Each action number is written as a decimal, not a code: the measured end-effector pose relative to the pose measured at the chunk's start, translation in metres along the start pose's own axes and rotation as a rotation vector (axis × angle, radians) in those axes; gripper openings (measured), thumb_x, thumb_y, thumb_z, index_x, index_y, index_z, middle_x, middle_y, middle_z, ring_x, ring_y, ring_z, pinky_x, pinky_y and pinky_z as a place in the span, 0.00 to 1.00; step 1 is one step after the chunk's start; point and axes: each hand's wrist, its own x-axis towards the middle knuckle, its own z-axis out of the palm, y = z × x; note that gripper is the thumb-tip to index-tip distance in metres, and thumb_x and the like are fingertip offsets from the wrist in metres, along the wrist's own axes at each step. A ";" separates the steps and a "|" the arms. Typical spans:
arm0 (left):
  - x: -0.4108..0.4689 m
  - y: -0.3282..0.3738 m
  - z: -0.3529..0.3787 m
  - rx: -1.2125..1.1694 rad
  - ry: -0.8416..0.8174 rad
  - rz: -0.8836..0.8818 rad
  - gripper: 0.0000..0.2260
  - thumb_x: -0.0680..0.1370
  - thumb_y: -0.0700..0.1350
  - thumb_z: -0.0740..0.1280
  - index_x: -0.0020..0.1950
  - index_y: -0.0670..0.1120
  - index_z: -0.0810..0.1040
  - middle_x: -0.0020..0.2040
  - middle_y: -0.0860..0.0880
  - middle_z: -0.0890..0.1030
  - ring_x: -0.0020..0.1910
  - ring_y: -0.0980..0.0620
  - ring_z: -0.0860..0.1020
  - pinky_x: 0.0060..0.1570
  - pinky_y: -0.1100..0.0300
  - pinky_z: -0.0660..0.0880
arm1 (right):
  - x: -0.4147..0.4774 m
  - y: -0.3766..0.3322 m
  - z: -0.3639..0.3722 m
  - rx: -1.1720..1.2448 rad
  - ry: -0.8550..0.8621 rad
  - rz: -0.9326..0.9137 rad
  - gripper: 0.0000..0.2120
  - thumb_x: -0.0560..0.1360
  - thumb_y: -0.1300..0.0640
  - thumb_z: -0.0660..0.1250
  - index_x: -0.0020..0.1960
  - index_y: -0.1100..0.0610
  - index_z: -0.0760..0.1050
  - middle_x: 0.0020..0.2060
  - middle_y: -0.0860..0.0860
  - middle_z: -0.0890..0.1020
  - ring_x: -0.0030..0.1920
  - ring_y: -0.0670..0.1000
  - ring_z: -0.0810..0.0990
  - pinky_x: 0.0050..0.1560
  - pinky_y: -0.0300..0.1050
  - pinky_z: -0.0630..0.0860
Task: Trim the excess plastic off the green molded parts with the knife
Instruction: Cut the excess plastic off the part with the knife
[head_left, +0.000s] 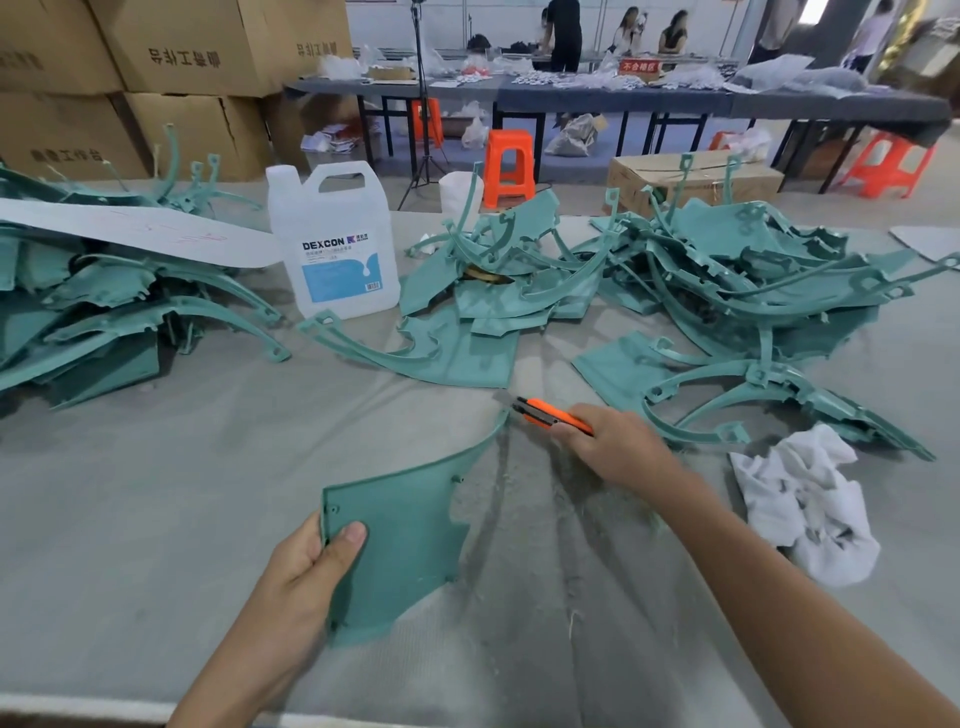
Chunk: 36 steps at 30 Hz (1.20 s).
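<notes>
Grey cloth covers the desk (156, 493), near whose front edge the left hand (306, 561) grips a green molded part (400, 535) while the right hand (613, 447) clenches the knife (550, 413) at the part's far tip, so trimming is under way and the next stroke calls for a steady part.

There are two hands, a left hand (306, 566) and a right hand (613, 447). There is one orange knife (550, 413). One green part (400, 535) is on its own. Three heaps of green parts sit on the table (156, 493): a left heap (88, 301), a middle heap (493, 270) and a right heap (753, 280) (too tangled to count piece by piece). There is one white jug (332, 244), one white rag (805, 504) and one long white board (130, 234). Two orange stools (509, 161) are in plain view.
</notes>
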 end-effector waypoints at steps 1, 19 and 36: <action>0.000 -0.001 -0.001 -0.010 0.001 -0.002 0.12 0.77 0.43 0.64 0.57 0.45 0.83 0.57 0.37 0.84 0.53 0.38 0.84 0.47 0.50 0.83 | 0.002 -0.001 -0.001 -0.045 0.006 0.007 0.14 0.82 0.39 0.57 0.49 0.47 0.74 0.38 0.48 0.80 0.40 0.53 0.79 0.43 0.50 0.78; 0.005 0.001 0.021 -0.004 0.088 0.012 0.14 0.78 0.45 0.63 0.61 0.43 0.80 0.58 0.40 0.84 0.55 0.39 0.83 0.55 0.43 0.80 | -0.058 -0.054 -0.020 0.146 0.038 -0.142 0.13 0.82 0.40 0.60 0.46 0.46 0.77 0.28 0.46 0.78 0.25 0.43 0.74 0.25 0.34 0.67; 0.022 0.023 0.015 1.213 0.016 0.123 0.47 0.62 0.79 0.65 0.77 0.63 0.57 0.81 0.56 0.50 0.80 0.55 0.46 0.76 0.50 0.50 | -0.070 -0.020 0.033 0.456 0.391 0.086 0.11 0.80 0.38 0.60 0.45 0.42 0.71 0.32 0.41 0.79 0.28 0.45 0.76 0.26 0.39 0.67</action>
